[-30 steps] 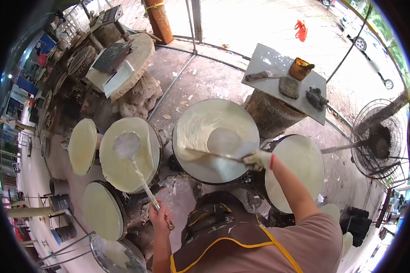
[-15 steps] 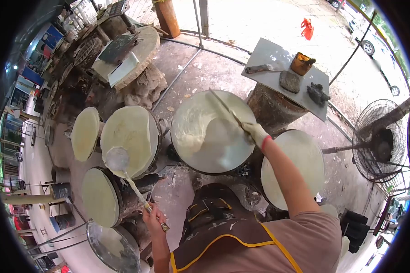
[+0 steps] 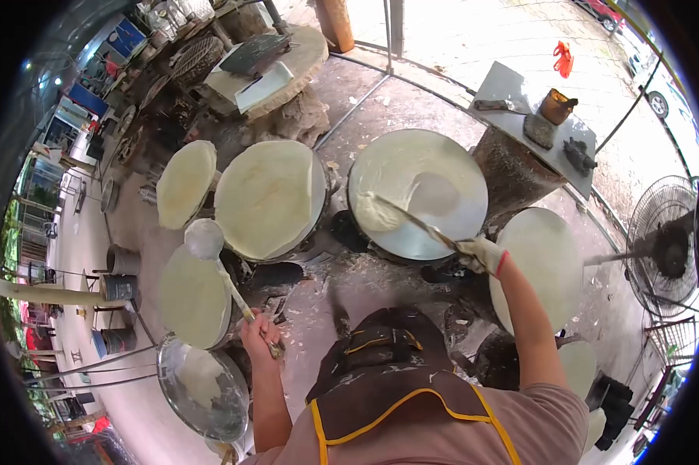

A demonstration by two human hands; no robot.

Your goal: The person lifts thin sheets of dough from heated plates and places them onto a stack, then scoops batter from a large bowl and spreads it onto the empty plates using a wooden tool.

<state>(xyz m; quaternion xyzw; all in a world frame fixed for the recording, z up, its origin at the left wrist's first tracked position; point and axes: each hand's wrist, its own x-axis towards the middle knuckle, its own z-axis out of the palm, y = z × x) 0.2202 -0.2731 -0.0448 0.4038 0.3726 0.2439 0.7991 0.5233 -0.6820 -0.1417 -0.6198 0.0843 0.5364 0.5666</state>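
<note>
My left hand (image 3: 262,336) is wrapped around the handle of a ladle (image 3: 204,239). The ladle's round bowl is over the gap between the far-left griddles and the lower-left one. In a white glove with a red cuff, my right hand (image 3: 482,256) grips a long flat spreader (image 3: 421,224). Its far end touches a thick clump of pale batter (image 3: 379,212) at the left of the middle griddle (image 3: 419,251). A thin film of batter curves around that griddle, with a greyer patch near its centre.
Pale sheets cover nearby griddles: a large one (image 3: 268,198), one at far left (image 3: 186,186), one at lower left (image 3: 194,298) and one at right (image 3: 539,267). A metal basin (image 3: 237,411) stands at lower left. A fan (image 3: 667,248) and a board (image 3: 504,81) with tools are to the right.
The spreader's tip has swept from the griddle's far edge to the batter clump at its left. The ladle has moved off the large pale sheet toward the lower-left griddle. The whole view has shifted.
</note>
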